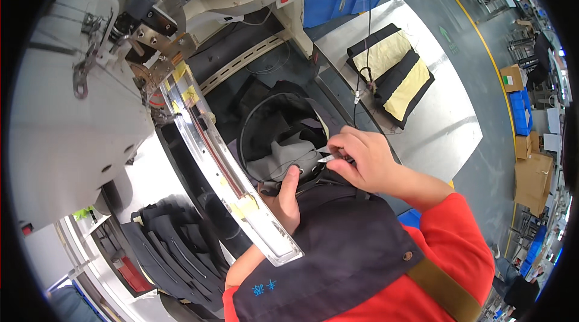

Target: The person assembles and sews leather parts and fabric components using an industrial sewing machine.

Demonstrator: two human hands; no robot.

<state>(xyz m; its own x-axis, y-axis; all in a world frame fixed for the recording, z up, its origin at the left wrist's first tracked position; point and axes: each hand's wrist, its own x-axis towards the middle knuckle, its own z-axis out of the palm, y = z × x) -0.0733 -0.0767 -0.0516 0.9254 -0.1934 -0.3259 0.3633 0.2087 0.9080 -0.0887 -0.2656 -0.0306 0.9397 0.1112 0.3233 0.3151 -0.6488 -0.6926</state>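
My right hand is closed round a pair of small thread snips, whose pointed metal blades face left. Just below and left of the blades, my left hand has its thumb raised against a grey and black fabric piece, its other fingers hidden behind the cloth and a clear strip. The fabric piece is bunched and curves into an open ring with a dark edge. Small round eyelets and a loose dark thread show on its grey part, close to the blade tips.
A long clear plastic guide of the sewing machine slants across at left. Dark fabric pieces lie stacked at lower left. On the metal table at right rest two black pieces with yellow patches. A cable hangs above it.
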